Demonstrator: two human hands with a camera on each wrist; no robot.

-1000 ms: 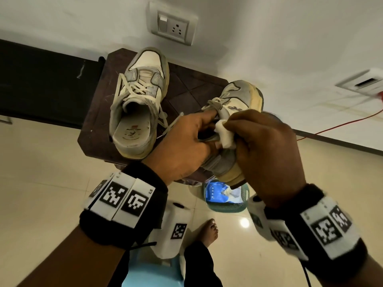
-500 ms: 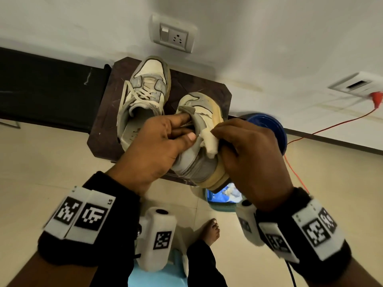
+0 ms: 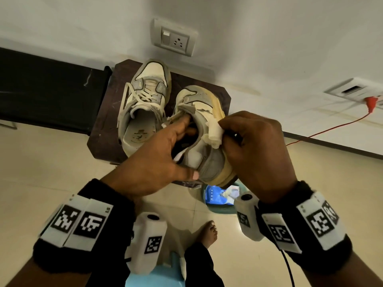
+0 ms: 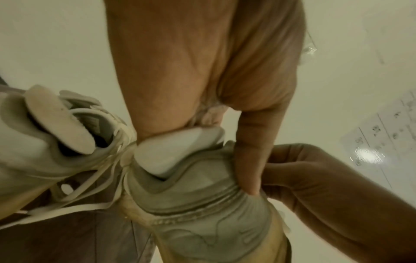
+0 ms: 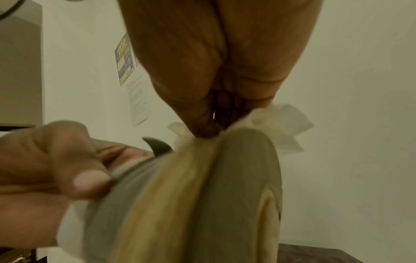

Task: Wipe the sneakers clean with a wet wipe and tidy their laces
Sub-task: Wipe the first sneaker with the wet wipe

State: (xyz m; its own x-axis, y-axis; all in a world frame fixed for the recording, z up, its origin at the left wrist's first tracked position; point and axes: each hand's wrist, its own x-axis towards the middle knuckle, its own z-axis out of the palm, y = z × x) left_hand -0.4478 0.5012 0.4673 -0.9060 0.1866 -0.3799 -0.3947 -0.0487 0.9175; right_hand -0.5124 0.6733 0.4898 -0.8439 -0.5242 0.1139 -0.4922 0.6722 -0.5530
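From the head view, we are gripping the right-hand sneaker (image 3: 209,154) with our left hand (image 3: 153,162), fingers hooked inside its opening and thumb pressing under the heel collar, so it is tilting on its side above the dark wooden stool (image 3: 103,125). Our right hand (image 3: 257,154) is pinching a folded wet wipe (image 3: 214,132) against the sneaker's side near the yellowed sole. The other sneaker (image 3: 143,108) is sitting upright on the stool just beside it, its laces (image 3: 143,98) lying loose.

From the left wrist, we are seeing our thumb (image 4: 249,156) clamping the grey heel of the held sneaker (image 4: 198,199), with the other sneaker (image 4: 45,135) at the left.

From the right wrist, our fingertips (image 5: 202,128) are squeezing the wipe (image 5: 286,124) onto the sole edge (image 5: 180,195).
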